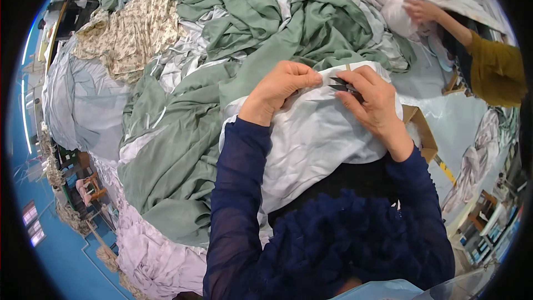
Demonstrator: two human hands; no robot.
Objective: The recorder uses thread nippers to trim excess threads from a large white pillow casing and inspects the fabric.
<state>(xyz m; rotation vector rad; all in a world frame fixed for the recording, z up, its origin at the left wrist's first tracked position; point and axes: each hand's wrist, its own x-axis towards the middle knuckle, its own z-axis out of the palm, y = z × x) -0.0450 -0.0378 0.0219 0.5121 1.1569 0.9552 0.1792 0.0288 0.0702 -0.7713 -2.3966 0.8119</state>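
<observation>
My right hand (373, 99) is closed round small dark thread snips (338, 85), whose blades point left toward my other hand. My left hand (282, 88) pinches the upper edge of a white cloth (313, 136) between thumb and fingertips. That cloth drapes down over my lap. Green cloth (183, 128) lies heaped against it on the left and continues behind both hands. A small tan strip shows at the cloth edge by my right fingers. Whether a loose thread lies between the blades is too small to make out.
Floral cloth (136, 28) and pale grey cloth (89, 97) are piled at the left, with pale pink cloth (155, 255) below. A cardboard box (422, 130) stands beside my right forearm. At the far right another person's arm (455, 26) reaches onto white cloth.
</observation>
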